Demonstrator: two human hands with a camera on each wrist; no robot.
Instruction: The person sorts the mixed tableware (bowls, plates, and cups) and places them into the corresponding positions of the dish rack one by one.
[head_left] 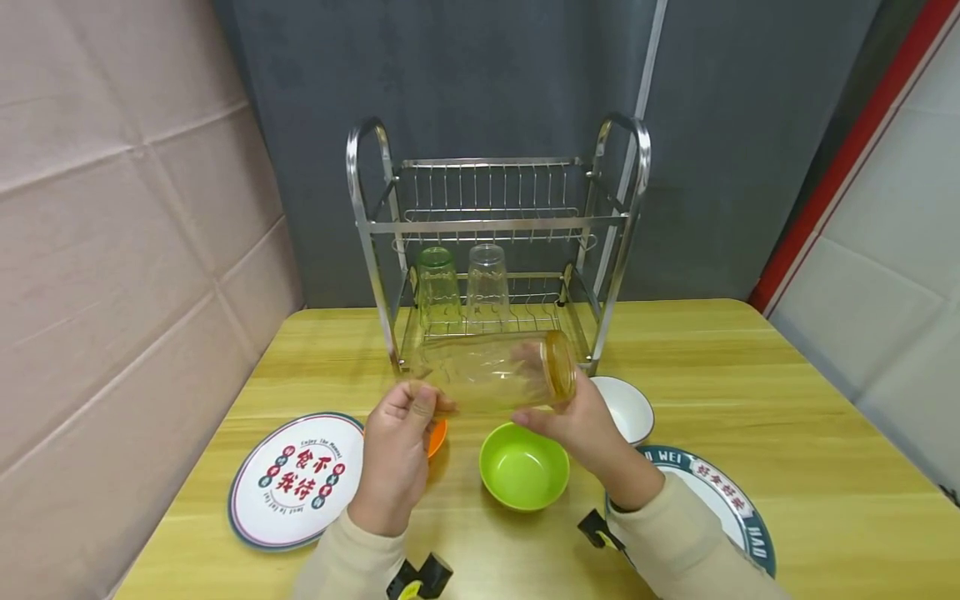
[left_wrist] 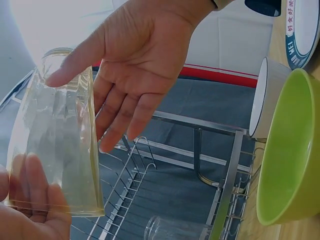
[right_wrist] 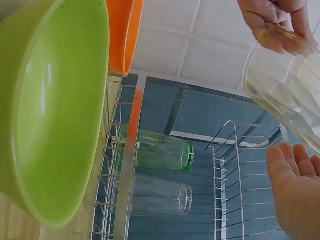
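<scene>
Both hands (head_left: 393, 454) hold glass (head_left: 491, 371) before rack (head_left: 495, 250).

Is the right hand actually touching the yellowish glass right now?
Touching. In the left wrist view the right hand's thumb tip rests on the base rim of the yellowish glass, with the other fingers spread straight behind it.

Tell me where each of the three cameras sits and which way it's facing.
Head: looks forward and down at the dish rack; both hands and sleeves show, holding a yellowish glass.
Left wrist: looks across at the right hand; left hand low.
Right wrist: looks toward the left hand; right fingertips low.
All share the glass and green bowl.
</scene>
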